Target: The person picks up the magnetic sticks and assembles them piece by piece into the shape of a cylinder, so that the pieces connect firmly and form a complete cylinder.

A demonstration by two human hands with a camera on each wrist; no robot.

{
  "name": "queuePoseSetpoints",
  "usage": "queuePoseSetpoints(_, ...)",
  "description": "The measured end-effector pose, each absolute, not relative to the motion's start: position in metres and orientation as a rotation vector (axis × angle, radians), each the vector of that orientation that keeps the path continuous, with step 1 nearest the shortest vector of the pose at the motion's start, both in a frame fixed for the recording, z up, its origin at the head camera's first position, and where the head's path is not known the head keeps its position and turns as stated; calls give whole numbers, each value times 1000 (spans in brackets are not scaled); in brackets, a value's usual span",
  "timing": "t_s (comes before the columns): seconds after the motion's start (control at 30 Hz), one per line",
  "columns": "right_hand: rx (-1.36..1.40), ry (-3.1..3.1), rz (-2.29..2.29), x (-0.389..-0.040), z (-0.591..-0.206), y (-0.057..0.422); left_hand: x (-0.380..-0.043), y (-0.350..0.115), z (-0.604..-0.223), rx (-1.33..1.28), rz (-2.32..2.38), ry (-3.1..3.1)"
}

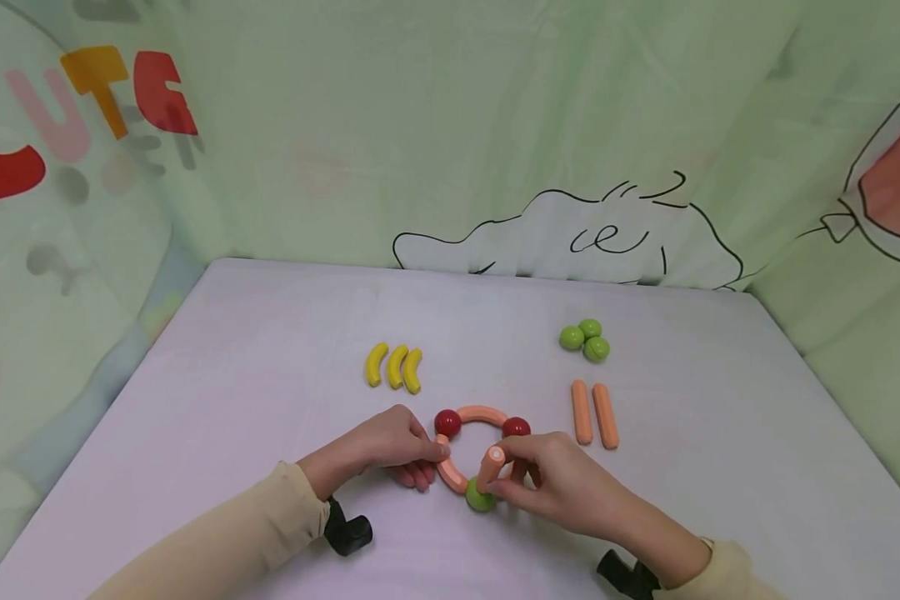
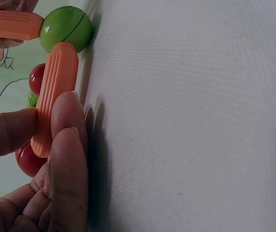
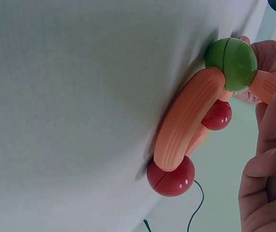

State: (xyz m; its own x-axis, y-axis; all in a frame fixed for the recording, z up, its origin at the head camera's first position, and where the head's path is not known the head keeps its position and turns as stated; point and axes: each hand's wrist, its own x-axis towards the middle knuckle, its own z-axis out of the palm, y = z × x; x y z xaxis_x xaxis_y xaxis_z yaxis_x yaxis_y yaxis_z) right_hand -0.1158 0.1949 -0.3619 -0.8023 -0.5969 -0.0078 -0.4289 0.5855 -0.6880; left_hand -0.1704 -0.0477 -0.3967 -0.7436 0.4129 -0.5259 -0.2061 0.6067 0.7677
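At left, the person's left hand (image 1: 390,442) pinched a curved peach stick (image 1: 452,477), the left side of a ring lying on the lilac table (image 1: 720,417). Right of that, at the ring's near side, a green ball (image 1: 482,498) joined the curve's lower end. A straight, ridged peach stick (image 1: 491,468) stood up from this ball, touching it, its long axis nearly upright. The right hand (image 1: 562,483), the nearer of the two, gripped the standing stick from the right, fingers and thumb closed about it.
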Motion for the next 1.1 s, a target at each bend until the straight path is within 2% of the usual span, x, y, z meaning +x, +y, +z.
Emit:
queuePoseSetpoints(0.47, -859, 2579, -991, -117, -359, 199, -169, -47, -394, 158, 1121, 2144)
queuePoseSetpoints(0.73, -756, 2752, -977, -131, -357, 225, -168, -48, -394, 161, 1138, 2134)
queuePoseSetpoints(1.1, -232, 3005, -806, -171, -369, 288, -168, -48, -395, 161, 1144, 2135)
